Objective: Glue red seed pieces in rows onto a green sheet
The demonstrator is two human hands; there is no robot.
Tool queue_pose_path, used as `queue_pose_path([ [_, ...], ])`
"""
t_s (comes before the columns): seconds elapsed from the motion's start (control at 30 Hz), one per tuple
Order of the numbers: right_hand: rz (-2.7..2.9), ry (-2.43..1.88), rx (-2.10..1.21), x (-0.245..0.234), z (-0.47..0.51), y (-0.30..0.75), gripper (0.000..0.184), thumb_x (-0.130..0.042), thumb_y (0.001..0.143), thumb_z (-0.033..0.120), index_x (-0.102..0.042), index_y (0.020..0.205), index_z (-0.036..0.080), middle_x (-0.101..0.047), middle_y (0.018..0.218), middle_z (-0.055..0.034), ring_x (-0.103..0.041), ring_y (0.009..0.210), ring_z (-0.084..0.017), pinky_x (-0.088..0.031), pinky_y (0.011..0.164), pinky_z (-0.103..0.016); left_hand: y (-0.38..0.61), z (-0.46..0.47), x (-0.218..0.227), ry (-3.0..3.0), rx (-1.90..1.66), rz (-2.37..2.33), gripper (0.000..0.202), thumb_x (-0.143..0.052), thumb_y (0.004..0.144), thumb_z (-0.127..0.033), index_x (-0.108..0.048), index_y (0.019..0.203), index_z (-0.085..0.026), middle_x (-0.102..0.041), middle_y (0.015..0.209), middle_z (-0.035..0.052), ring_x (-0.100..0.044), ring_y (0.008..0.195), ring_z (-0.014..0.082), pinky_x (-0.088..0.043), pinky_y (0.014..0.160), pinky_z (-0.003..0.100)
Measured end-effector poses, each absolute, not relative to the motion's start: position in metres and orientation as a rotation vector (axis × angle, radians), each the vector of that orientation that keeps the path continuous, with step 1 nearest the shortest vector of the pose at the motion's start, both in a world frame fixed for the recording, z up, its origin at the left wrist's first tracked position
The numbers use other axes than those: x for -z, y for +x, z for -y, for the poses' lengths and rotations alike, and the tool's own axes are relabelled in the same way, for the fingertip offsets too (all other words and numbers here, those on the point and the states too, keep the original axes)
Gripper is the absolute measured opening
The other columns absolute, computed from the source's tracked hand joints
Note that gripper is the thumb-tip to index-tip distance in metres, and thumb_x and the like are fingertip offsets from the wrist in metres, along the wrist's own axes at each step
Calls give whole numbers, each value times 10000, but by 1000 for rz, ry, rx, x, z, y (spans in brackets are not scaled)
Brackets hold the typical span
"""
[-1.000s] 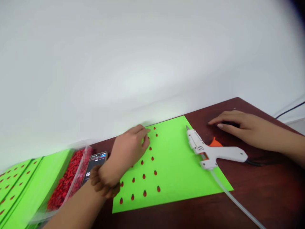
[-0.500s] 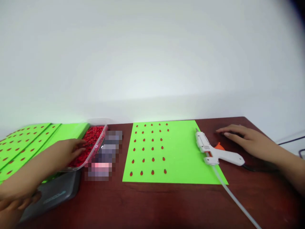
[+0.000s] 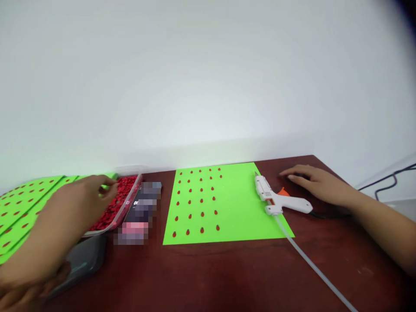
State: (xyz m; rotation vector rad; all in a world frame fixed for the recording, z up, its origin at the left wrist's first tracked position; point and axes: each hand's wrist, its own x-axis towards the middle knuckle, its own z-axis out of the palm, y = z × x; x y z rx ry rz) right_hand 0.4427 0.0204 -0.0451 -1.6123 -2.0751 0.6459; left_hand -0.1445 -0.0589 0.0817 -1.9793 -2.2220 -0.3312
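- A reddish-brown tabletop (image 3: pixel 195 277) stands against a pale wall (image 3: pixel 208 78), seen from above by the person working there.
- Near the tabletop's left end, the left hand (image 3: pixel 73 208) hangs over a clear plastic tub (image 3: pixel 128 202) of small red pieces (image 3: pixel 125 185). Its grip is curled, thumb and finger close together (whether a tiny piece sits between them, I cannot tell).
- By the far right corner, the right hand (image 3: pixel 315 182) lies palm down with its grip released, fingers loosely bent, just beyond the glue gun.
- A bright green sheet (image 3: pixel 238 208) lies flat along the middle of the far edge. Rows of red-and-black dots (image 3: pixel 201 200) cover its left part; the two farthest rows have five, the nearer ones four.
- The white glue gun (image 3: pixel 279 201), with an orange trigger, lies across the sheet's right side, nozzle toward the far edge. A translucent glue stick (image 3: pixel 312 262) trails toward the near edge.
- A partly pixelated phone (image 3: pixel 139 210) lies between tub and sheet.
- Dotted green sheets (image 3: pixel 26 199) overlap at the far left corner.
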Motion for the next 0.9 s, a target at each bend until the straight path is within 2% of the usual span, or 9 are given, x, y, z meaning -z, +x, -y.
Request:
queue_pose_path([
  [0.07, 2077, -1601, -644, 49, -22, 444, 402, -541, 987, 574, -784, 1203, 339, -755, 1365, -64, -638, 1334, -371, -468, 1179, -576, -94, 57, -81, -2030, 300, 2211, 266, -559, 963, -407, -752, 940, -226, -712, 755, 10, -558, 651, 175, -408, 729, 324],
  [0.13, 2081, -1596, -637, 50, -22, 444, 397, -536, 985, 576, -785, 1194, 349, -763, 1349, -53, -650, 1316, -370, -477, 1169, -587, -43, 49, -71, -2294, 204, 2112, 247, -563, 977, -368, -769, 978, -231, -793, 891, 30, -670, 755, 199, -445, 757, 333],
  [0.2, 2085, -1597, -630, 49, -22, 444, 395, -529, 986, 572, -786, 1190, 352, -769, 1340, -47, -663, 1296, -367, -490, 1155, -598, 1, 37, -57, -2439, 62, 1958, 242, -547, 998, -318, -772, 997, -229, -815, 966, 48, -713, 814, 221, -449, 743, 341],
  [0.33, 2091, -1598, -617, 49, -22, 444, 394, -518, 994, 566, -790, 1189, 359, -773, 1333, -38, -652, 1308, -359, -491, 1149, -608, 53, 10, -32, -2517, -55, 1794, 243, -532, 1030, -303, -761, 1039, -222, -810, 1047, 54, -732, 860, 236, -430, 678, 335],
  [0.6, 2132, -1558, -573, 47, -26, 441, 392, -509, 999, 528, -800, 1173, 332, -788, 1296, -52, -672, 1256, -370, -470, 1137, -634, 71, -12, -9, -2544, -207, 1576, 240, -504, 1050, -212, -740, 1039, -176, -780, 1068, 81, -715, 964, 255, -455, 688, 338],
  [0.8, 2142, -1549, -550, 45, -26, 439, 393, -501, 995, 509, -803, 1164, 324, -791, 1285, -55, -675, 1251, -366, -461, 1145, -622, 70, -11, -4, -2554, -309, 1365, 229, -484, 1054, -137, -712, 1055, -148, -749, 1038, 113, -670, 995, 285, -453, 688, 361],
  [0.9, 2131, -1563, -554, 46, -26, 440, 391, -503, 994, 512, -802, 1171, 331, -786, 1294, -53, -667, 1262, -368, -464, 1142, -619, 69, -10, -8, -2553, -357, 1292, 202, -520, 1014, -68, -705, 1064, -132, -737, 1025, 126, -653, 970, 286, -445, 676, 362],
])
